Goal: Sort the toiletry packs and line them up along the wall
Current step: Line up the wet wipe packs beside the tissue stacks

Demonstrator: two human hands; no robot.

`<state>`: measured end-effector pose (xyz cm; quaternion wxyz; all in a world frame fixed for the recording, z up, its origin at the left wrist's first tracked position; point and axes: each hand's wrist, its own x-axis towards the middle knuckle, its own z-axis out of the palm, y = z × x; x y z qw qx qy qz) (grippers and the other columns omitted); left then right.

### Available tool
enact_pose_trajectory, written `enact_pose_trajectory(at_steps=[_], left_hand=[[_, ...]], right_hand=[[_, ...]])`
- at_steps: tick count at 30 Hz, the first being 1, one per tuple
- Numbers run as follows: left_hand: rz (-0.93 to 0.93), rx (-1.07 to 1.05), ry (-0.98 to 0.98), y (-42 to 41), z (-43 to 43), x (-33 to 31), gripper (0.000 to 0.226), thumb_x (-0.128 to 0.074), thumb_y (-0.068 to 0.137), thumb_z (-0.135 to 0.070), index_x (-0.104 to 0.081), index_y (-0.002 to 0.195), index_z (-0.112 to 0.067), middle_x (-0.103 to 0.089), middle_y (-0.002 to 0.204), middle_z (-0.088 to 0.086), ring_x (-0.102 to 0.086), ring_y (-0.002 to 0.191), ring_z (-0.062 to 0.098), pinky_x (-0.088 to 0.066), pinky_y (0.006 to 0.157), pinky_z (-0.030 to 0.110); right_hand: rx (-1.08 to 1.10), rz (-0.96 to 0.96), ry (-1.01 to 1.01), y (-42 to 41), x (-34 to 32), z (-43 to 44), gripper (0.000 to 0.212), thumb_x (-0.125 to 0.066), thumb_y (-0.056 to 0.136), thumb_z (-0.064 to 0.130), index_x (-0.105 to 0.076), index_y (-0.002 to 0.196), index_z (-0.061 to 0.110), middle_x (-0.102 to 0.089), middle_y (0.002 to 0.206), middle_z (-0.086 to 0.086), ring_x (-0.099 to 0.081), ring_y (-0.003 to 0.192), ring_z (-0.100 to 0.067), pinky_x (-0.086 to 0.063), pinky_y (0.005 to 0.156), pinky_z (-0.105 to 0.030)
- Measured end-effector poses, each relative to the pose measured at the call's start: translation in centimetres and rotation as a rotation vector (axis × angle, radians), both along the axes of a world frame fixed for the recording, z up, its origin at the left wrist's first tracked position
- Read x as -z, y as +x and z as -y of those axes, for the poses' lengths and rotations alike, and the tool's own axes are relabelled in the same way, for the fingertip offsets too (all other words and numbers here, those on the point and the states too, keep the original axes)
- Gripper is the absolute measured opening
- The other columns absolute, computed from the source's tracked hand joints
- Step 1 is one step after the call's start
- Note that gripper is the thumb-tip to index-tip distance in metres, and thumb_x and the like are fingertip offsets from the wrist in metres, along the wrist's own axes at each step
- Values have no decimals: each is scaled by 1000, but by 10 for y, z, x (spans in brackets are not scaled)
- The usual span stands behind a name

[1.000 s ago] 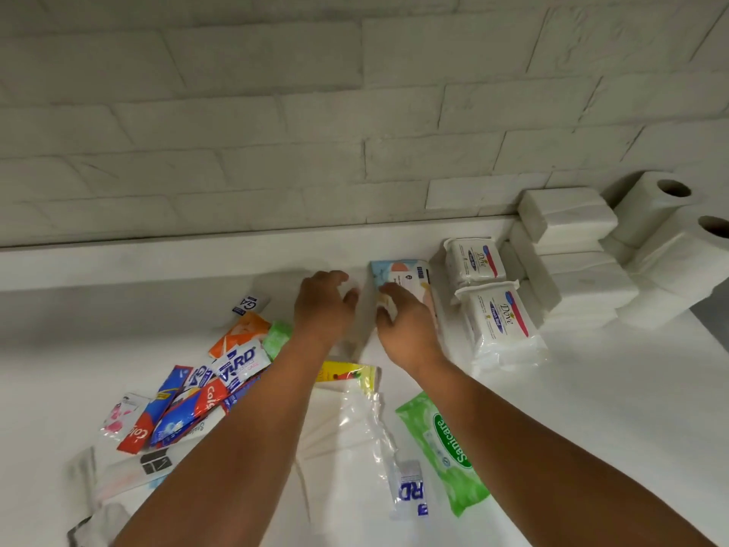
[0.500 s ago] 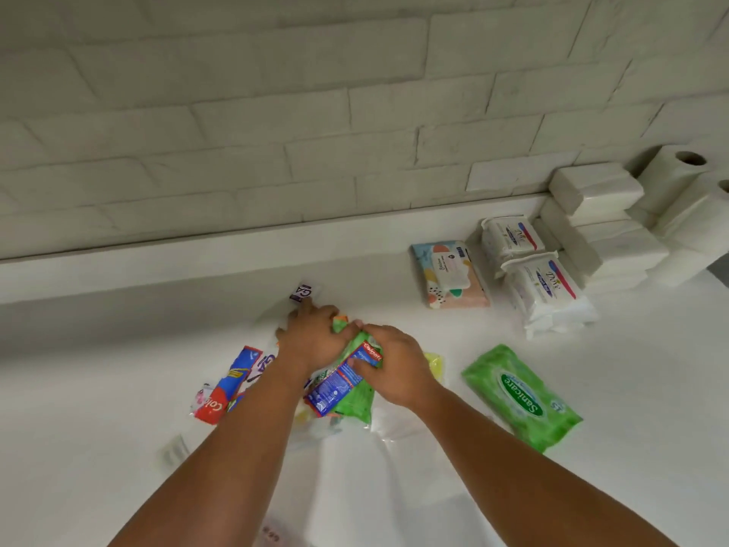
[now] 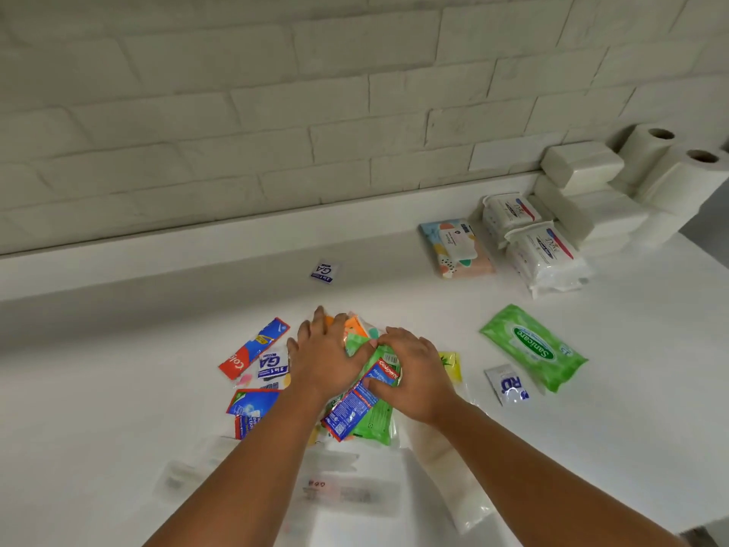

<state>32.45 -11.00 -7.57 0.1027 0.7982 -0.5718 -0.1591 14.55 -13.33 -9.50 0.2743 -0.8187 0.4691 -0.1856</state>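
Observation:
My left hand [image 3: 323, 357] lies with spread fingers on a heap of small packs in the middle of the white counter [image 3: 118, 388]. My right hand [image 3: 412, 375] curls its fingers round a small green pack [image 3: 374, 416], its thumb on a blue and red Colgate sachet [image 3: 353, 406] lying over that pack. An orange sachet [image 3: 355, 325] pokes out past my fingertips. Left of the heap lie a red and blue Colgate sachet [image 3: 252, 349], a GA sachet [image 3: 272, 367] and another blue and red sachet [image 3: 252, 406]. A lone GA sachet [image 3: 324, 271] sits near the wall.
Along the wall at the right stand a pastel wipes pack [image 3: 455, 248], two Dove packs [image 3: 544, 252], white tissue packs [image 3: 580, 167] and toilet rolls [image 3: 651, 148]. A green Sanicare pack [image 3: 532, 347], an RD sachet [image 3: 507, 384], a yellow pack [image 3: 449, 365] and clear bags [image 3: 347, 491] lie nearer.
Both hands left the pastel pack by the wall and came back to the heap. The right hand has taken hold of the small green pack; the left now rests on the heap.

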Motion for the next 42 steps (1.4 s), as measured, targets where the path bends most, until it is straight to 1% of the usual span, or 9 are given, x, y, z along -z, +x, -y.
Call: enact_pose_trajectory(at_steps=[8, 16, 18, 21, 24, 30, 35, 38, 42], left_hand=[[-2, 21, -46, 7, -42, 1, 96, -19, 70, -89, -34, 147, -33, -15, 165, 9, -15, 150, 34, -16, 117, 64], [3, 10, -25, 15, -68, 3, 91, -30, 76, -88, -31, 149, -33, -14, 165, 8, -13, 150, 36, -13, 118, 64], [1, 9, -32, 17, -73, 5, 89, -32, 77, -86, -32, 148, -33, -15, 165, 8, -15, 150, 36, -14, 118, 63], [-4, 14, -35, 18, -76, 5, 86, -33, 78, -85, -36, 147, -34, -18, 164, 8, -17, 149, 36, -16, 117, 63], [-49, -33, -83, 22, -69, 1, 69, -43, 87, -74, -45, 142, -33, -26, 161, 7, -22, 147, 32, -17, 115, 64], [-27, -1, -77, 30, -42, -16, 54, -44, 95, -60, -56, 134, -26, -67, 126, 4, -53, 122, 31, -38, 105, 54], [36, 70, 68, 26, -27, -30, 51, -45, 94, -61, -56, 129, -26, -67, 121, -1, -50, 122, 29, -29, 101, 48], [4, 103, 72, 22, -19, -35, 52, -50, 93, -56, -51, 131, -21, -68, 116, 3, -52, 119, 28, -27, 102, 47], [-206, 50, 74, 22, -14, -34, 54, -62, 90, -42, -49, 138, -19, -65, 128, 5, -55, 121, 28, -37, 105, 44]], right_hand=[[-24, 3, -15, 1, -2, -31, 66, -67, 63, 68, -54, 120, 38, -42, 151, 3, -35, 140, -15, -28, 115, -45], [-84, 13, 3, 6, -4, -48, 64, -67, 63, 69, -55, 118, 38, -42, 152, 2, -32, 143, -15, -27, 116, -43], [-92, 44, 31, 6, -6, -52, 57, -63, 68, 61, -59, 118, 34, -46, 149, 0, -35, 141, -16, -29, 115, -41], [-1, 150, 129, 9, -16, -48, 47, -62, 80, 32, -60, 125, 20, -58, 133, -4, -52, 125, -18, -41, 105, -33], [66, 7, 132, 16, -24, -30, 44, -61, 88, 24, -55, 131, 14, -62, 122, -6, -54, 113, -24, -44, 93, -30], [-32, -408, 176, 41, -27, 3, 56, -65, 83, 51, -56, 123, 12, -60, 119, -11, -54, 110, -31, -48, 92, -39], [23, -485, 317, 53, -23, 18, 51, -68, 71, 59, -63, 102, 20, -63, 101, -3, -56, 105, -30, -49, 91, -44], [-10, -535, 359, 60, -23, 25, 46, -67, 68, 61, -57, 85, 19, -58, 91, -2, -55, 102, -31, -48, 92, -47], [-3, -482, 374, 59, -16, 36, 34, -63, 81, 49, -53, 68, 19, -52, 73, 1, -61, 90, -31, -49, 77, -37]])
